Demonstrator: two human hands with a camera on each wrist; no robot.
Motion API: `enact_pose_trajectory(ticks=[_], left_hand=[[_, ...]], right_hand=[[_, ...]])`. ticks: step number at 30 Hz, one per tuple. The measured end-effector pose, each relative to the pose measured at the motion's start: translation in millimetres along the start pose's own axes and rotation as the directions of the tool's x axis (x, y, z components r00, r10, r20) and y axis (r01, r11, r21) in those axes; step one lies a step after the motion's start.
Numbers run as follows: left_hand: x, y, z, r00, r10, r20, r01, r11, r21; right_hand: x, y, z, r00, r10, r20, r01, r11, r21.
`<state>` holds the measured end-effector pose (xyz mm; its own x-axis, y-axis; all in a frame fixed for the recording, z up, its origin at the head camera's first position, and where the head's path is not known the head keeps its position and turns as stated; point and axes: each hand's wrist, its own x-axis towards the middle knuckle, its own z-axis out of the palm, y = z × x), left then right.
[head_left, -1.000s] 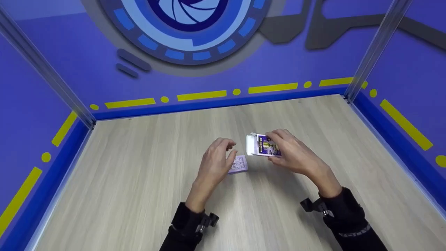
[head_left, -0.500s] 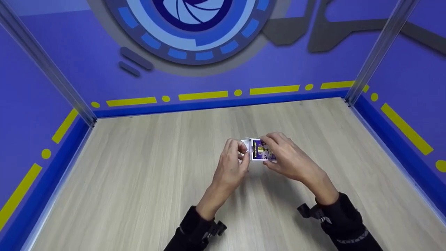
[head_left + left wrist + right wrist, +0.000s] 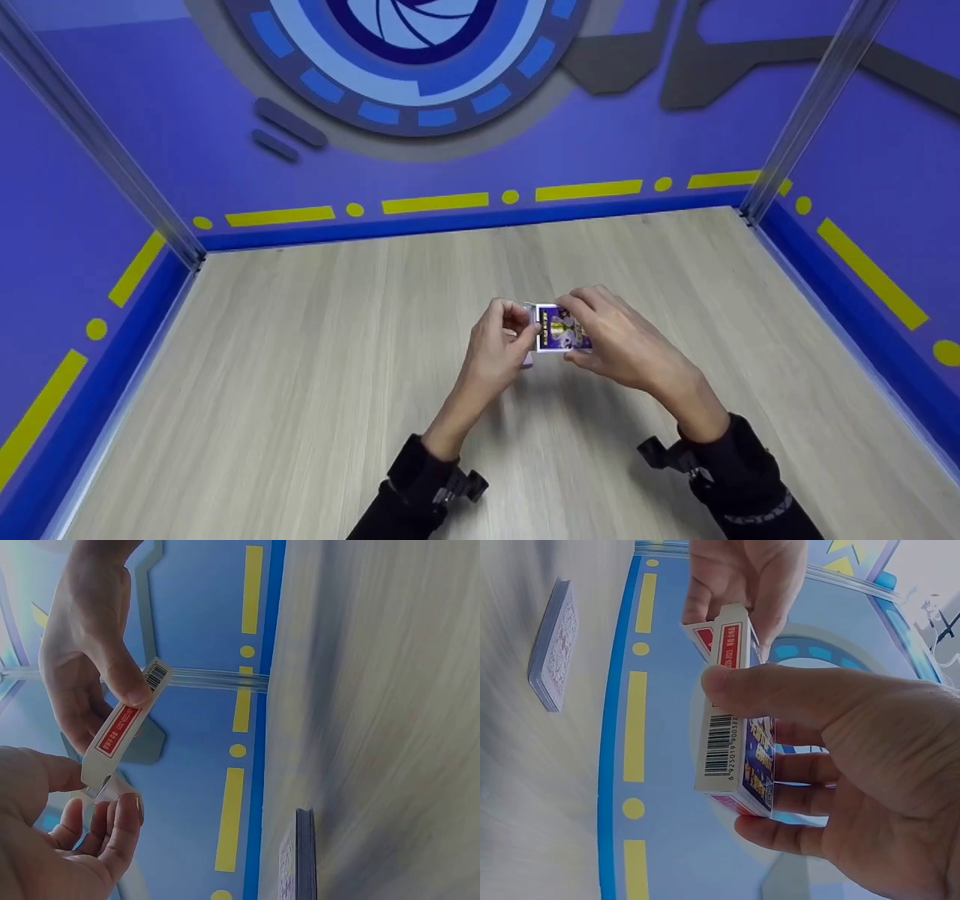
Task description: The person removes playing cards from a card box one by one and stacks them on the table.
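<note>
My right hand (image 3: pixel 609 334) grips a small purple card box (image 3: pixel 561 328) above the table, thumb on one narrow side and fingers on the other; the barcode side shows in the right wrist view (image 3: pixel 721 741). My left hand (image 3: pixel 508 335) pinches the flap at the box's left end (image 3: pixel 105 781). The box (image 3: pixel 124 724) is held edge-on between both hands. A deck of purple-backed cards (image 3: pixel 553 645) lies flat on the table below the hands (image 3: pixel 298 862); in the head view only a sliver of the deck (image 3: pixel 528 361) shows under my left hand.
The wooden table (image 3: pixel 300 390) is enclosed by blue walls with yellow dashes on the left (image 3: pixel 67 300), back (image 3: pixel 435 202) and right (image 3: pixel 862 255). Black wrist-camera mounts sit on both sleeves.
My left hand left the deck on the table and rose to the box's open end, where it now pinches the flap. The white flap has folded in. The right hand kept hold.
</note>
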<state>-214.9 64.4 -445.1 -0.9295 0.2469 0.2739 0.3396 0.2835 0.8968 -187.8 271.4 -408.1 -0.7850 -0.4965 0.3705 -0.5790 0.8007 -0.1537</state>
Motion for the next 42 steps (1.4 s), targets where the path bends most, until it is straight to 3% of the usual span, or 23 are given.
enact_pose_trajectory(ticks=[6,11,25,35,42], left_hand=[[3.5,-0.4,-0.1,1.000,-0.003,0.016,0.003,1.000,-0.024],[6.2,4.1,-0.5,1.000,-0.006,0.012,0.006,1.000,0.008],[10.0,12.1,-2.3,0.998,-0.058,0.027,0.058,0.998,0.018],[16.3,9.0,-5.8,0.996,-0.084,0.013,0.085,0.989,-0.124],[19.9,8.3,-11.8,1.000,-0.031,0.000,0.031,0.986,-0.161]], right_hand=[[-0.6,1.5,-2.7,1.000,-0.013,-0.009,0.013,1.000,-0.002],[-0.6,4.0,-3.6,1.000,-0.020,-0.021,0.020,1.000,0.004],[-1.6,7.5,-4.6,1.000,0.014,-0.028,-0.014,1.000,0.017],[-1.2,13.1,-6.3,0.999,0.038,-0.036,-0.037,0.998,0.041],[-4.3,23.3,-11.1,0.996,0.080,-0.043,-0.077,0.995,0.064]])
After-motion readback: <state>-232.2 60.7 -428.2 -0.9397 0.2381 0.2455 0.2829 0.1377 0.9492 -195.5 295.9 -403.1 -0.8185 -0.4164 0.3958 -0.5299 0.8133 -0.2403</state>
